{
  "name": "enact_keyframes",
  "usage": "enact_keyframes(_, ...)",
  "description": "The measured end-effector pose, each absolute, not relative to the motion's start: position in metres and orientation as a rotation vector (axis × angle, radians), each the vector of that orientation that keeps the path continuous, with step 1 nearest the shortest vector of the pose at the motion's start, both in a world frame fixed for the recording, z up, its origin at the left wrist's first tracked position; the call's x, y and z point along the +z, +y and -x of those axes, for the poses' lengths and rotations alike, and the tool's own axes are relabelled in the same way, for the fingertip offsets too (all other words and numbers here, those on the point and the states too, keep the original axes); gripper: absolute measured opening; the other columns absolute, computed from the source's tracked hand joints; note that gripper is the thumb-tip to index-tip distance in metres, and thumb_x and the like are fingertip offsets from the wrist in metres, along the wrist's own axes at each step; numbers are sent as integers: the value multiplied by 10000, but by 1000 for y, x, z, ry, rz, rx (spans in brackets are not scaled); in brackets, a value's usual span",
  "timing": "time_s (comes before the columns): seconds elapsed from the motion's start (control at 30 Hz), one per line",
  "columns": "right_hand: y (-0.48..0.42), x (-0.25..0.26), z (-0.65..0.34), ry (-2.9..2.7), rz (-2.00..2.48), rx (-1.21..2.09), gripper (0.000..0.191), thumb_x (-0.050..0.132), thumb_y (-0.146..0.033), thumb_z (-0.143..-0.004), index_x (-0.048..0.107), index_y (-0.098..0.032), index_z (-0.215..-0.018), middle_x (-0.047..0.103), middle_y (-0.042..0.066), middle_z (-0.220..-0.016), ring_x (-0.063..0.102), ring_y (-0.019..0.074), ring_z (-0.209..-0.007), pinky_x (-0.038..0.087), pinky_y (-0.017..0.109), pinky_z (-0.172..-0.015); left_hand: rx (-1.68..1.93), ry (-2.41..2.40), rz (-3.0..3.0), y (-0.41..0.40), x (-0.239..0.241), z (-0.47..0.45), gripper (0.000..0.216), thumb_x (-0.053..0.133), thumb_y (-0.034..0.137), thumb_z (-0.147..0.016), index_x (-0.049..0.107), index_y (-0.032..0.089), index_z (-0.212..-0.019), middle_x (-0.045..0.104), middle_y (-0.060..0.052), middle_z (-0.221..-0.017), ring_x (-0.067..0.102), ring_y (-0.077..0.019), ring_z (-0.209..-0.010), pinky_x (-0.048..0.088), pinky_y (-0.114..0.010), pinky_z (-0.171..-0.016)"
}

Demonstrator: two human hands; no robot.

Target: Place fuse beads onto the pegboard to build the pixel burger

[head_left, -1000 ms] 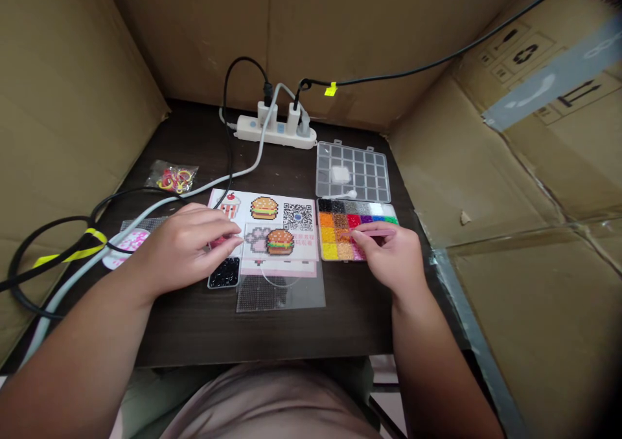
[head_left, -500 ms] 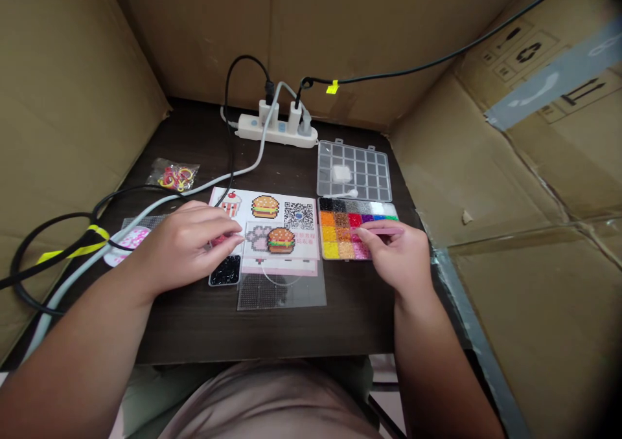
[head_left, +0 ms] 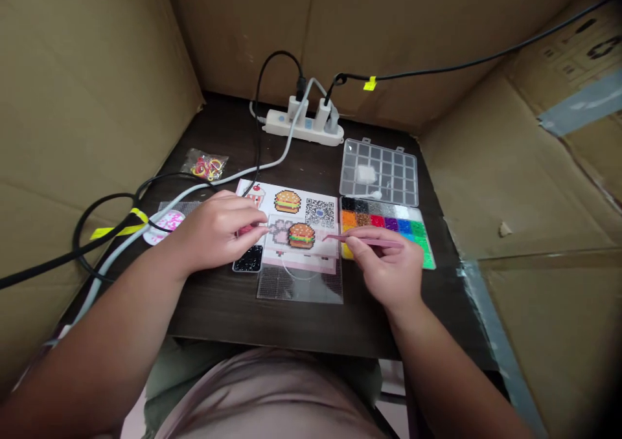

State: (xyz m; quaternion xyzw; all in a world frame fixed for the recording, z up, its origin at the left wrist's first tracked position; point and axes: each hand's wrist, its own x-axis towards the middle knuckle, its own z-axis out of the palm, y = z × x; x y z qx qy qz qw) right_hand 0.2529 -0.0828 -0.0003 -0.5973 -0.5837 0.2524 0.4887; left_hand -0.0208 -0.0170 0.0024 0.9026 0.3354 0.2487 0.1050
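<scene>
My left hand (head_left: 223,229) is closed, thumb and fingertips pinched at the left edge of a clear pegboard (head_left: 324,248). A burger figure (head_left: 301,236) and a pinkish paw shape (head_left: 280,231) show on or through that board. Held in my right hand (head_left: 389,267) is a pair of pink tweezers (head_left: 335,237), its tip over the board's right side, right of the burger. Whether a bead sits in the tip is too small to tell. Below lie a printed pattern sheet (head_left: 247,190) and another clear pegboard (head_left: 299,290).
Right of the sheet, an open divided box (head_left: 425,251) holds coloured beads, its lid (head_left: 405,173) folded back. A tray of black beads (head_left: 247,259) sits beside my left hand. A power strip (head_left: 304,128), cables (head_left: 272,164) and a bag of rings (head_left: 207,166) lie behind; cardboard walls surround the table.
My right hand has drawn the tweezers left, from over the bead box to the pegboard's right side. The left hand keeps its pinch at the board edge. The whole view has shifted.
</scene>
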Motion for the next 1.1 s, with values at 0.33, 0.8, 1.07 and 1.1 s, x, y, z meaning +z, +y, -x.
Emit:
enact_keyframes(0.33, -78, -14, -236, -1516, 1420, 750, 81, 669, -247, -800, 721, -199, -760, 753, 46, -777, 710, 191, -726, 579, 315, -664, 723, 982, -2671, -17, 1, 21, 227, 508, 305, -939, 695, 190, -885, 721, -34, -848, 646, -166, -818, 456, -322, -806)
enact_keyframes(0.8, -76, -21, -236, -1564, 1350, 726, 65, 668, -196, -804, 720, -191, -766, 747, 41, -757, 704, 171, -699, 566, 287, -647, 766, 967, -2696, -17, -1, 21, 205, 527, 287, -939, 696, 178, -895, 727, -33, -856, 648, -153, -788, 449, -305, -791)
enact_keyframes(1.07, -76, -22, -237, -1604, 1350, 693, 69, 663, -194, -811, 715, -192, -766, 744, 38, -756, 700, 170, -700, 560, 292, -650, 789, 945, -2693, -17, -2, 22, 188, 546, 278, -930, 696, 169, -896, 726, -39, -852, 663, -166, -826, 453, -312, -802)
enact_keyframes(1.1, -76, -22, -237, -1607, 1348, 692, 69, 663, -193, -811, 715, -191, -766, 745, 40, -759, 701, 171, -704, 561, 293, -651, 784, 945, -2692, -17, -2, 22, 188, 546, 278, -931, 695, 169, -897, 725, -38, -852, 663, -165, -827, 453, -312, -803)
